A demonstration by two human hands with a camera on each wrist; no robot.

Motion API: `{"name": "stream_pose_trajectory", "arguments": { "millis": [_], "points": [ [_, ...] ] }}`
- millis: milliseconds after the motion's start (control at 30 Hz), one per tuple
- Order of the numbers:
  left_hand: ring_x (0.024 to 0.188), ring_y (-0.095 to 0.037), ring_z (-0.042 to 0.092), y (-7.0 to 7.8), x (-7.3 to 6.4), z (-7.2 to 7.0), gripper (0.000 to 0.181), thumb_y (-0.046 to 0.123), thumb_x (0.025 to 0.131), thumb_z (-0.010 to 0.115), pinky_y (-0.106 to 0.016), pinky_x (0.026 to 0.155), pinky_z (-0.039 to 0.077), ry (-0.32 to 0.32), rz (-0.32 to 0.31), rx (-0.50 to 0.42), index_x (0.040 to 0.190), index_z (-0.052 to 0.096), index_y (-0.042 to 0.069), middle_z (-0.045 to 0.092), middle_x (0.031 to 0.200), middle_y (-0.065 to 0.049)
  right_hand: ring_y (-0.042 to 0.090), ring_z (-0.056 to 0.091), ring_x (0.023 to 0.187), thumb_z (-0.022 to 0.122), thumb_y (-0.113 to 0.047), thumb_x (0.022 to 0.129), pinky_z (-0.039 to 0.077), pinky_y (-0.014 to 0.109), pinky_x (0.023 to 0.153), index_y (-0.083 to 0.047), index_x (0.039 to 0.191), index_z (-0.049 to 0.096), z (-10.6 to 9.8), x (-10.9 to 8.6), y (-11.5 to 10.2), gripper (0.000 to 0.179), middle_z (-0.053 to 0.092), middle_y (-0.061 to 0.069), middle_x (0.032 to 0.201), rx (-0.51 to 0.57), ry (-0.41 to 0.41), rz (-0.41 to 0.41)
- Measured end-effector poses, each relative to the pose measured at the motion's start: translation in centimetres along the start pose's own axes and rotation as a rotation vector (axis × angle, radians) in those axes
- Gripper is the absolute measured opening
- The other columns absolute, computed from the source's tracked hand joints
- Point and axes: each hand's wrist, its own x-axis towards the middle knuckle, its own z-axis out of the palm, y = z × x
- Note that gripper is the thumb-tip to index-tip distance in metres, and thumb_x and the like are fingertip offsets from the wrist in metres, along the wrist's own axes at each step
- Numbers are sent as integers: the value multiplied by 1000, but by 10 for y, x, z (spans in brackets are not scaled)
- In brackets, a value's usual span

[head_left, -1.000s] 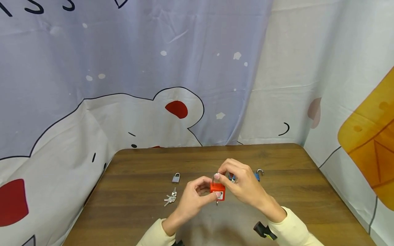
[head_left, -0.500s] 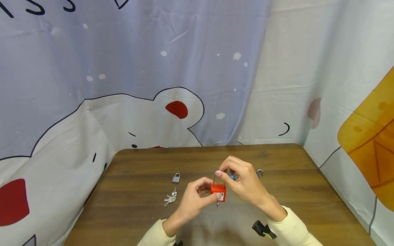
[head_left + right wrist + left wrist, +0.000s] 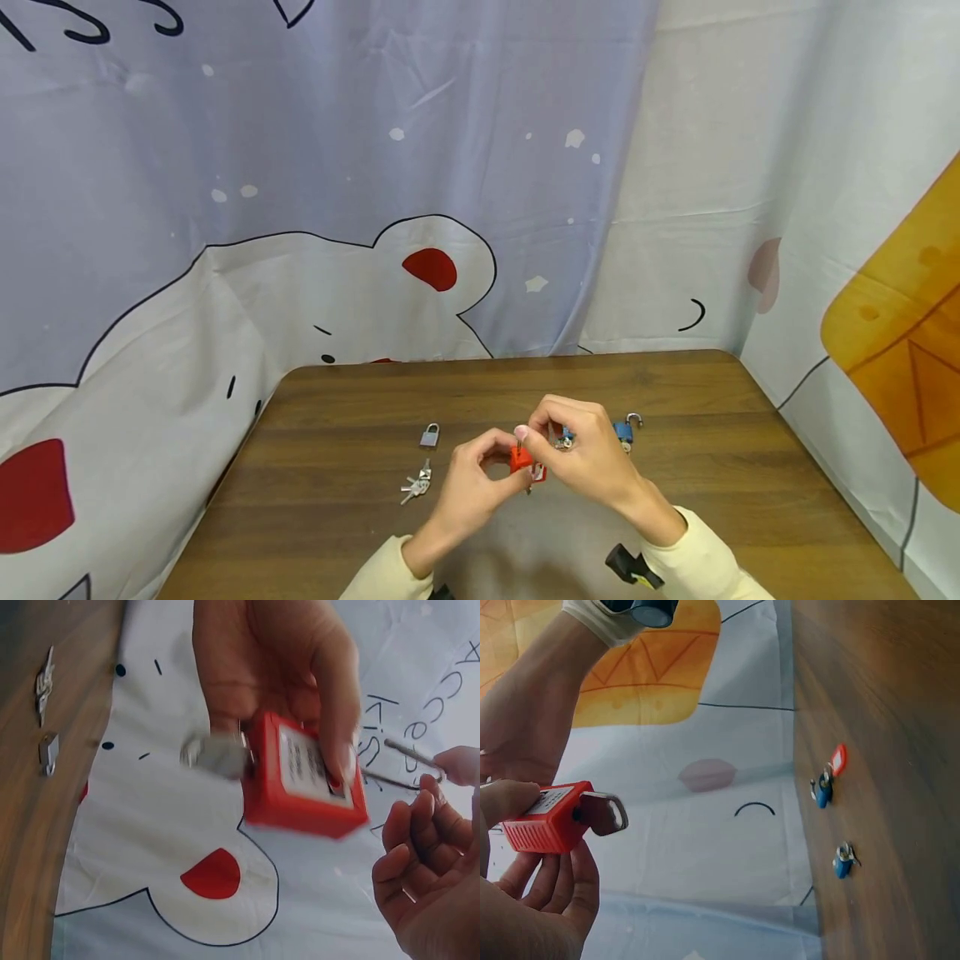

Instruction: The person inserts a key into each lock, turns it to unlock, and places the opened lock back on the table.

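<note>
My left hand (image 3: 467, 483) holds a red padlock (image 3: 521, 457) above the table, its thumb on the white label side in the right wrist view. A silver key (image 3: 606, 813) sticks out of the padlock's bottom end. The thumb and fingers of my right hand (image 3: 581, 442) pinch the bent end of the long metal shackle (image 3: 412, 754). One leg of the shackle stands free of the body, as the right wrist view shows. In the head view the fingers cover much of the padlock.
On the wooden table (image 3: 337, 533), a small grey padlock (image 3: 429, 435) lies at left behind a bunch of keys (image 3: 416, 482). Two blue padlocks, one with its shackle raised (image 3: 624, 431), lie beyond my right hand. A red tag (image 3: 838, 759) lies beside one. Printed curtains hang behind.
The red padlock has tilted, and its shackle appears shorter from the head. My right hand has come down and left with the shackle, uncovering more of the blue padlock at right.
</note>
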Motion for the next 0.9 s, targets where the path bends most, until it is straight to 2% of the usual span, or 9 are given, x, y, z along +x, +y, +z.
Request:
{"name": "stream_pose_trajectory", "arguments": {
  "millis": [67,233,400,567,667,767,900],
  "points": [
    [84,-5,67,1,1,3,23,5,78,80,-31,78,59,-14,23,-21,98,67,7,73,91,-12,3,47,60,71,-9,86,40,18,53,-24,74,60,2,2,-2,22,54,-13,67,22,-9,-26],
    [85,-5,66,4,1,6,26,8,79,80,-29,79,59,-19,32,-42,102,68,8,73,93,-10,1,46,61,70,-10,87,39,21,50,-24,76,62,5,4,-6,20,56,-13,69,39,-7,-40],
    [84,-6,67,2,3,5,21,11,80,79,-29,80,59,-5,23,-76,96,66,5,71,90,-15,-2,46,64,68,-6,87,40,20,52,-22,79,63,2,3,-3,19,59,-13,73,26,23,-49],
    [82,-6,67,0,8,0,23,10,80,79,-26,81,58,-3,-69,-85,95,64,2,70,92,-17,2,49,68,68,-4,85,41,15,58,-18,87,65,-3,5,2,15,61,-10,82,-5,73,-78],
    [82,-7,66,-3,14,-5,25,9,80,79,-23,81,57,-2,-155,-89,97,63,0,69,94,-17,5,53,77,68,-6,83,43,16,66,-15,97,66,-8,5,5,16,64,-7,93,-59,91,-88],
    [82,-8,66,-10,20,-9,26,9,80,79,-20,78,56,6,-222,-99,98,63,-1,69,96,-18,12,59,92,68,-10,83,46,17,82,-10,109,66,-13,4,7,26,65,0,107,-118,84,-101],
    [81,-9,66,-20,28,-14,27,10,80,79,-19,75,56,26,-281,-84,99,63,-1,70,98,-17,20,58,115,67,-19,85,42,20,101,-10,120,63,-16,3,11,36,62,5,122,-174,55,-141]
  ]
}}
